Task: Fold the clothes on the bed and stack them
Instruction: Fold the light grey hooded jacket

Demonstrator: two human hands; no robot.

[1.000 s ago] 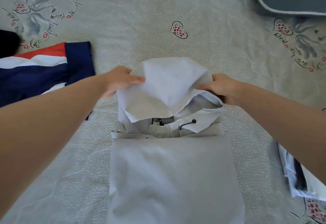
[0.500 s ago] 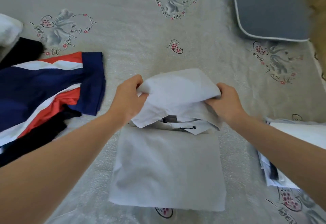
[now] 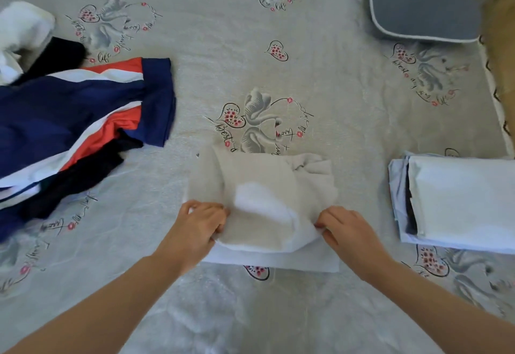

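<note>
While both hands grip near edge, pale grey garment (image 3: 262, 203) lies doubled over at bed (image 3: 278, 312) centre. Left hand (image 3: 199, 227), right hand (image 3: 345, 231) pinch fold corners, likely squaring it. Folded stack (image 3: 459, 200) waits right; unfolded striped shirt (image 3: 69, 119) left.

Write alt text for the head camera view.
Two hands, left hand and right hand, grip the near edge of a pale grey garment being folded on a patterned bedsheet. Unfolded navy, red and white clothes lie left; a folded white stack sits right.
</note>
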